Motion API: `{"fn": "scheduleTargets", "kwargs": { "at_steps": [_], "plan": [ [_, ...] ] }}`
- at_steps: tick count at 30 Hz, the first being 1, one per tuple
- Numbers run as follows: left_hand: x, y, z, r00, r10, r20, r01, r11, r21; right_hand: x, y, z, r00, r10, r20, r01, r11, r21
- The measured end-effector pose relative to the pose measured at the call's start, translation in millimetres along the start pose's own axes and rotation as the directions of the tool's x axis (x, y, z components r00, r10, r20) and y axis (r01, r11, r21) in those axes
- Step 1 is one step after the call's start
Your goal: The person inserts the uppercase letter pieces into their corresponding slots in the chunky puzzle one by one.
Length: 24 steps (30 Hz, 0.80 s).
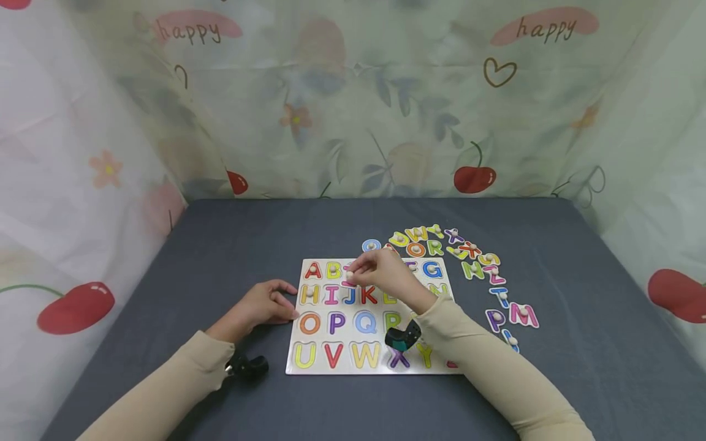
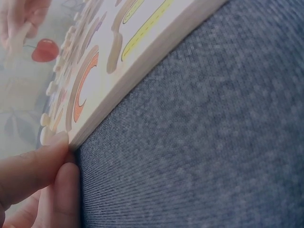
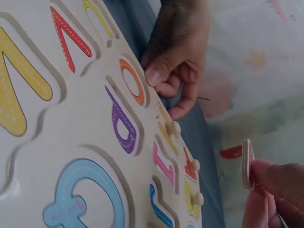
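A letter puzzle board [image 1: 353,365] lies flat on the table, with coloured letter recesses in rows. Over its upper part, my right hand [image 1: 388,275] pinches a small pink letter piece [image 1: 349,277] by its knob. In the right wrist view that piece [image 3: 246,164] appears edge-on, raised off the board; its letter cannot be read there. My left hand [image 1: 267,303] rests against the board's left edge, fingertips touching the rim. The left wrist view shows its fingers [image 2: 57,147] at that edge. Knobbed A [image 1: 312,270], B [image 1: 333,270] and H [image 1: 309,294] pieces sit in their recesses.
Several loose knobbed letter pieces curve around the board's back and right, among them an orange O [image 1: 416,249], a purple P [image 1: 495,320] and a pink M [image 1: 524,315]. My right forearm covers the board's lower right. A patterned curtain [image 1: 353,122] encloses the dark table [image 1: 237,239].
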State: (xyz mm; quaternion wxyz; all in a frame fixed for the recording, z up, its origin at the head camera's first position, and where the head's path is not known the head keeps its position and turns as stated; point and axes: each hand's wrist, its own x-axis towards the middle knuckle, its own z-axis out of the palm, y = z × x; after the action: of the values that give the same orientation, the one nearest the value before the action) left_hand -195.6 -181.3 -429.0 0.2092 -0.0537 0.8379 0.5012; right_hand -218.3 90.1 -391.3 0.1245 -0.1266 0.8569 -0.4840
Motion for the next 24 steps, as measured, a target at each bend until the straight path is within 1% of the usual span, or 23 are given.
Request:
{"fn": "scheduleTargets", "kwargs": {
  "at_steps": [6, 11, 16, 21, 24],
  "plan": [
    [0.6, -0.7, 0.7, 1.000, -0.011, -0.003, 0.011, 1.000, -0.003, 4, -2, 24.7, 0.999, 0.031, 0.043, -0.030, 0.999, -0.017],
    [1.7, 0.0, 0.9, 1.000, -0.021, -0.012, 0.021, 1.000, -0.002, 11, 1, 37.5, 0.997, 0.016, 0.080, -0.014, 1.000, -0.026],
    [1.6, 0.2, 0.8, 1.000, -0.023, -0.016, 0.023, 1.000, -0.007, 16, 3, 44.7, 0.996, -0.002, 0.092, 0.004, 1.000, -0.019],
    [0.8, 0.5, 1.2, 1.000, -0.015, -0.008, 0.015, 1.000, -0.009, 20, 5, 48.6, 0.997, -0.002, 0.076, 0.007, 0.997, -0.077],
    [0.7, 0.6, 0.6, 1.000, -0.011, -0.004, 0.011, 1.000, -0.008, 21, 6, 49.4, 0.997, -0.004, 0.077, 0.011, 0.996, -0.092]
  ]
}}
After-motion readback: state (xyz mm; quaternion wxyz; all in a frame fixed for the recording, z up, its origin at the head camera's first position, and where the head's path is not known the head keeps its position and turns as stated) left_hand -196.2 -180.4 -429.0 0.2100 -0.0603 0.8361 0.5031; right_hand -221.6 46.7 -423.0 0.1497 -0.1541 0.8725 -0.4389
